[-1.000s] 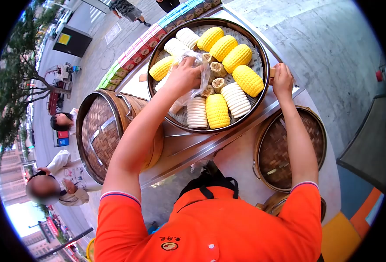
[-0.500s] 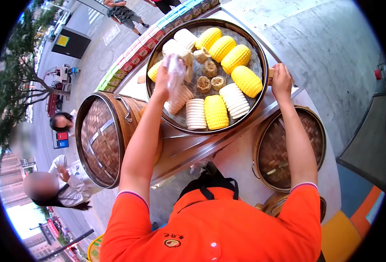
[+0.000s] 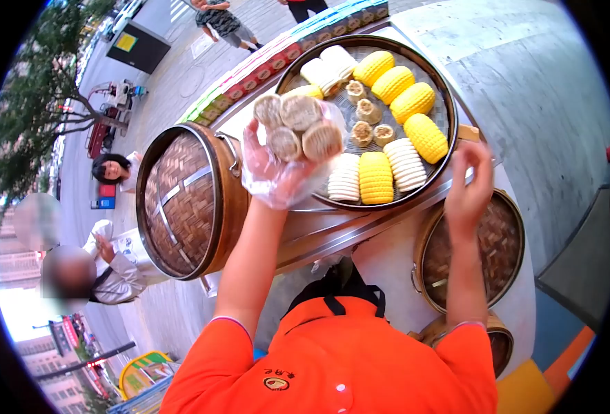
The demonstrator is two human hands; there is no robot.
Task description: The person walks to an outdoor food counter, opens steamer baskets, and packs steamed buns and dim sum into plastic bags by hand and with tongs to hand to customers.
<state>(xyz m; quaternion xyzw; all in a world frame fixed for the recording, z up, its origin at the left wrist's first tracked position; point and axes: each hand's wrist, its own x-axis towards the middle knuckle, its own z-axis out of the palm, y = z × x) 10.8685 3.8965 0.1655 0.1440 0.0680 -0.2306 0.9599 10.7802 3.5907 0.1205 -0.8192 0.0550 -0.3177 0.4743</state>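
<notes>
In my left hand [image 3: 267, 169], wrapped in a clear plastic bag [image 3: 274, 190], sit several round brownish shumai [image 3: 301, 114], their flat ends facing up. They are lifted over the left part of a round steamer tray [image 3: 437, 181]. On the tray lie yellow corn pieces [image 3: 412, 103], white ridged buns [image 3: 404, 165] and a few smaller shumai [image 3: 362, 134]. My right hand [image 3: 472, 186] is just right of the tray, below its wooden handle [image 3: 468, 132] and apart from it. Its fingers are bent and slightly blurred, with a gap at the thumb and nothing visible in them.
A large lidded bamboo steamer [image 3: 188, 200] stands left of the tray. Another woven-lid steamer [image 3: 474, 255] lies under my right forearm, with a smaller one [image 3: 499, 345] nearer me. Colourful boxes [image 3: 277, 69] line the counter's far edge. Several people [image 3: 115, 269] stand beyond the counter.
My left hand has lifted the shumai off the tray in the plastic bag and turned them up toward me. My right hand has let go of the wooden handle and moved nearer me.
</notes>
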